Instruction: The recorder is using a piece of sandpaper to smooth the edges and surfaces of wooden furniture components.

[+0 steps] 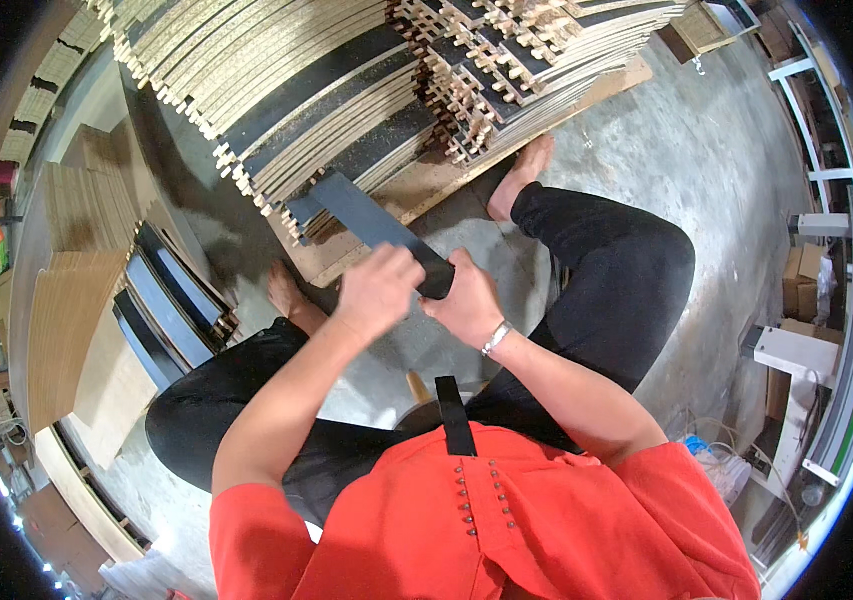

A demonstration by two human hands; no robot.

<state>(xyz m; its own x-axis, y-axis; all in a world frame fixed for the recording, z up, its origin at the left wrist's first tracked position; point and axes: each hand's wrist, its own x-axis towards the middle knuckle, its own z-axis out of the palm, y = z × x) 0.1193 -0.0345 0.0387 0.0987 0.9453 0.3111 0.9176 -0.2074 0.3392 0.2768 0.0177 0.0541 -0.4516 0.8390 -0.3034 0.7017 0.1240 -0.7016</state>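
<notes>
A long, narrow dark grey board (371, 215) slants away from me, its far end over the edge of the big stack of boards (276, 50). My right hand (466, 305) is closed around its near end, the thumb along the edge. Beside the board, on its left, my left hand (378, 288) has its fingers curled in and slightly blurred; what they hold, if anything, is hidden. Short wooden dowels (471, 75) stick out of the stacked board ends in rows. Another dark board (306, 207) lies at the stack's near left corner.
The stack rests on a brown base sheet (416, 195) between my bare feet. Several dark boards (161, 300) lie to my left, near piles of curved brown panels (66, 330). White metal frames (796, 355) and cardboard boxes (801, 275) stand at the right.
</notes>
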